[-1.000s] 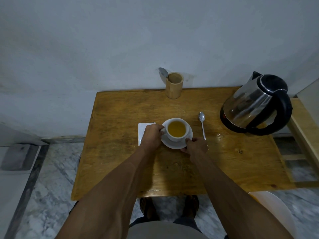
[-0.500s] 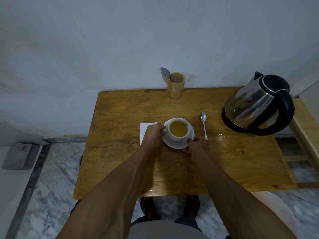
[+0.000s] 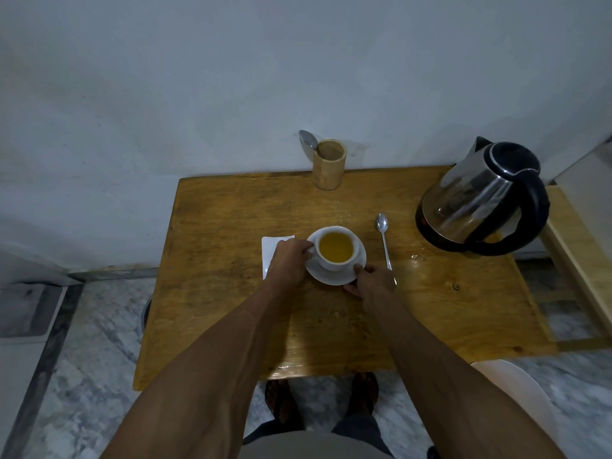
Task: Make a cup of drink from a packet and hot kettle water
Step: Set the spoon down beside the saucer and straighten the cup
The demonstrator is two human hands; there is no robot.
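Note:
A white cup (image 3: 335, 264) full of yellow-brown drink stands on a white saucer (image 3: 331, 276) in the middle of the wooden table (image 3: 231, 220). My left hand (image 3: 288, 261) grips the cup's handle on its left side. My right hand (image 3: 374, 281) pinches the saucer's near right rim. A white packet or napkin (image 3: 270, 248) lies flat to the left, partly under my left hand. A steel spoon (image 3: 383, 238) lies right of the saucer. The steel and black kettle (image 3: 480, 200) stands at the table's right edge.
A bamboo holder (image 3: 329, 165) with a spoon (image 3: 308, 140) in it stands at the table's back edge against the wall. A wet patch (image 3: 415, 256) shines near the kettle. A light wooden frame (image 3: 576, 260) adjoins the table on the right. A white chair seat (image 3: 516, 392) is at lower right.
Both hands keep their hold on the cup and saucer. The set stays in about the same spot on the table; only the view shifts slightly.

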